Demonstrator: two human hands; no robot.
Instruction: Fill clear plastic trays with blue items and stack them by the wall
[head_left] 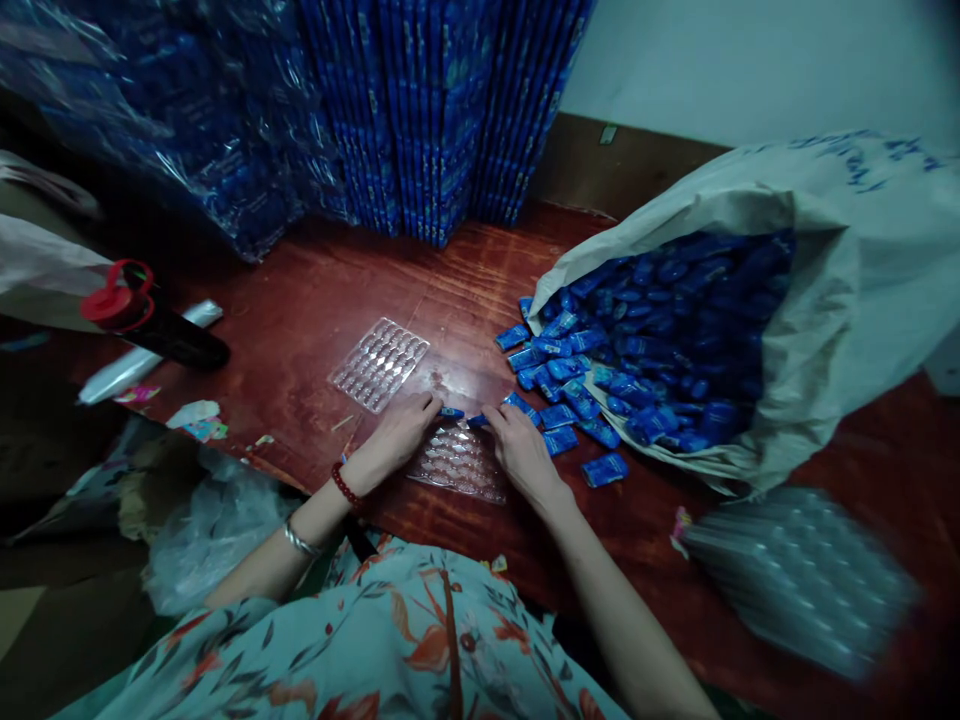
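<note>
Over the far edge of a clear plastic tray [461,465] with rows of moulded cavities, both my hands are at work. My left hand [401,440] pinches a small blue wrapped packet [451,412] at its upper left side. Facing it, my right hand [523,452] has thumb and finger closed on another small blue wrapped packet [477,421]. The two packets are slightly apart. A second clear tray [381,364] lies farther left on the table. Loose blue packets [559,415] are scattered just beyond my right hand.
A white sack [817,300] lies on its side at right, spilling blue packets onto the reddish wooden table [315,300]. A stack of clear trays [810,580] stands at lower right. Tall blue stacks [427,120] line the back. A black bottle with red lid [157,315] lies left.
</note>
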